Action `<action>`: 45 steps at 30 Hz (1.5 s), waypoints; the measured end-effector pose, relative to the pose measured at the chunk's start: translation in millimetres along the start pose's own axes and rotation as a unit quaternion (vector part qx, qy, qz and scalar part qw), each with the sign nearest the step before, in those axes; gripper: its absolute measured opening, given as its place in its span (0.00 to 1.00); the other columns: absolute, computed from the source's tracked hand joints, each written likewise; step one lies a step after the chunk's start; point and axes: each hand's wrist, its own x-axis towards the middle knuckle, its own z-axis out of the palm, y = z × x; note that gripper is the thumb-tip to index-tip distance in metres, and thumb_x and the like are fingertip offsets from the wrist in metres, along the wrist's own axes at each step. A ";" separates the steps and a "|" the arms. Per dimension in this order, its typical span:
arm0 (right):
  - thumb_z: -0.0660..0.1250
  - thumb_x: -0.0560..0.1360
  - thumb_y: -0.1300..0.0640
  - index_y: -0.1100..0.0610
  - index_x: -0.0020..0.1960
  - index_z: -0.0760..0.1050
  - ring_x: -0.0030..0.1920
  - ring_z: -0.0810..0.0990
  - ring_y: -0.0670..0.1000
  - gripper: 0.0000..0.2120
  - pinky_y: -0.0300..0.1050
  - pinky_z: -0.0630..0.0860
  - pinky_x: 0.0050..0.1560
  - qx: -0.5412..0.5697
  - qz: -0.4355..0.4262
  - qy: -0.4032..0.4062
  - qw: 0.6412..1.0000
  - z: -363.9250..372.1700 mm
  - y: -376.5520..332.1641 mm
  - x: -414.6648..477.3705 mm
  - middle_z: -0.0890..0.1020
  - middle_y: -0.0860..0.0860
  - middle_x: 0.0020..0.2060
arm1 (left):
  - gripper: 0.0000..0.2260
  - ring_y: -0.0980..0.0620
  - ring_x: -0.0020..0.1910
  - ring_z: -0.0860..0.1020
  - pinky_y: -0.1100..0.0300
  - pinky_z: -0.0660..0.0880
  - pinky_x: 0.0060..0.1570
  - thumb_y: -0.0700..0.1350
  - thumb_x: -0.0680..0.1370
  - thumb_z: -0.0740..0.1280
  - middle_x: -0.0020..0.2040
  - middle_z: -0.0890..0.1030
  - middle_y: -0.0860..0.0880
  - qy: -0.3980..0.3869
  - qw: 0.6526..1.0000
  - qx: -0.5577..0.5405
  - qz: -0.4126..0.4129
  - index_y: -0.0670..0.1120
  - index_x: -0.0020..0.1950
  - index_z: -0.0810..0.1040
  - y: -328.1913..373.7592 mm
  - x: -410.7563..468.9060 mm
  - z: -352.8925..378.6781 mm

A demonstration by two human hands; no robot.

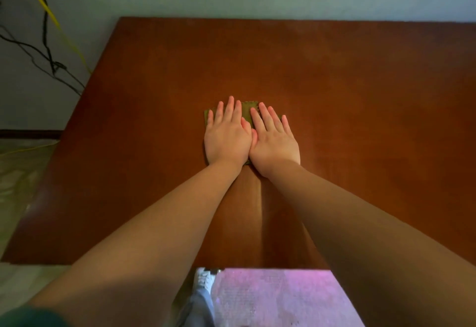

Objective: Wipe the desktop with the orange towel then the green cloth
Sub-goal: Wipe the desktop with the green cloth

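A green cloth with a zigzag edge lies flat near the middle of the brown wooden desktop. My left hand and my right hand press down on it side by side, palms flat, fingers stretched toward the wall, thumbs touching. The hands cover most of the cloth; only its far edge, left corner and a bit near my wrists show. No orange towel is in view.
The desktop's left edge runs diagonally; beyond it are black cables and a yellow cable against the wall. A pink-purple surface sits below the desk's near edge, beside a white shoe.
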 end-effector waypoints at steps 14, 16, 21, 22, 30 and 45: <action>0.38 0.83 0.49 0.51 0.78 0.42 0.77 0.38 0.48 0.24 0.46 0.35 0.74 0.008 -0.002 0.004 1.000 10.5 -9.3 -86.8 0.42 0.49 0.77 | 0.24 0.49 0.77 0.46 0.51 0.45 0.76 0.53 0.83 0.44 0.79 0.47 0.49 -0.007 1.000 0.000 -0.002 0.48 0.78 0.47 1.8 -88.1 2.5; 0.38 0.83 0.49 0.51 0.78 0.42 0.77 0.39 0.48 0.24 0.46 0.36 0.75 0.011 -0.003 0.003 1.000 12.1 -10.5 -94.3 0.42 0.49 0.78 | 0.24 0.49 0.77 0.46 0.51 0.45 0.76 0.53 0.82 0.43 0.79 0.47 0.49 -0.010 1.000 0.000 -0.003 0.48 0.78 0.47 1.7 -96.6 2.5; 0.38 0.83 0.50 0.51 0.78 0.42 0.77 0.39 0.48 0.24 0.47 0.36 0.75 0.015 -0.002 -0.001 1.000 14.4 -14.0 -113.0 0.42 0.49 0.77 | 0.24 0.49 0.77 0.47 0.51 0.45 0.76 0.51 0.82 0.43 0.78 0.49 0.49 -0.007 1.000 -0.022 -0.008 0.48 0.78 0.49 0.3 -116.1 2.1; 0.38 0.83 0.50 0.51 0.78 0.41 0.77 0.38 0.48 0.24 0.47 0.35 0.75 0.015 -0.004 -0.003 1.000 14.9 -15.2 -117.1 0.41 0.49 0.77 | 0.24 0.49 0.77 0.47 0.51 0.44 0.76 0.51 0.82 0.43 0.78 0.49 0.49 -0.007 1.000 -0.022 -0.010 0.48 0.78 0.49 -0.5 -120.2 2.2; 0.37 0.82 0.48 0.51 0.78 0.39 0.76 0.37 0.47 0.25 0.46 0.35 0.74 0.012 -0.012 -0.023 1.000 12.3 -14.2 -153.2 0.39 0.48 0.77 | 0.24 0.49 0.77 0.46 0.49 0.42 0.74 0.51 0.82 0.43 0.78 0.47 0.49 -0.008 1.000 -0.012 -0.024 0.48 0.78 0.47 7.3 -158.6 4.7; 0.21 0.69 0.46 0.52 0.77 0.35 0.76 0.36 0.47 0.36 0.45 0.35 0.73 -0.024 -0.021 -0.047 0.998 3.4 29.3 -176.6 0.37 0.48 0.76 | 0.27 0.47 0.77 0.45 0.47 0.41 0.74 0.52 0.79 0.40 0.78 0.46 0.47 -0.029 0.999 -0.029 -0.028 0.46 0.78 0.46 55.0 -175.4 7.0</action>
